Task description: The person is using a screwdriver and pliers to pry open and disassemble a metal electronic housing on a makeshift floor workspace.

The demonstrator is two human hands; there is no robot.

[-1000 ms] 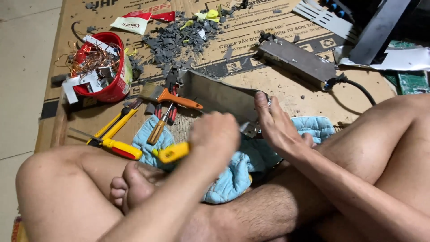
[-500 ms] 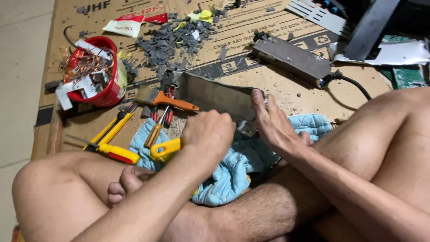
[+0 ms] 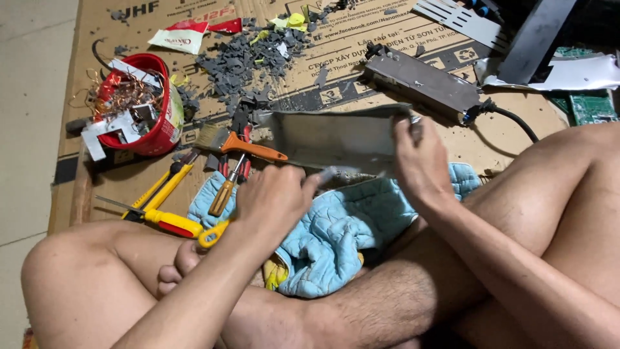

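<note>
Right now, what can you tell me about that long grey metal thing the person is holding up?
The grey metal casing is a long, flat, dull sheet-metal shell, scuffed and dusty, bent along its top edge. It is held on edge, lengthwise, above the blue quilted cloth and the cardboard. The right hand grips its right end between fingers and thumb. The left hand meets its lower edge, where a blurred tool tip shows. Its left end lies near the orange-handled brush.

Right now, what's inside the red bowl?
The red bowl holds tangled copper wire and flat grey metal scraps. They cover its bottom, so anything underneath stays hidden.
</note>
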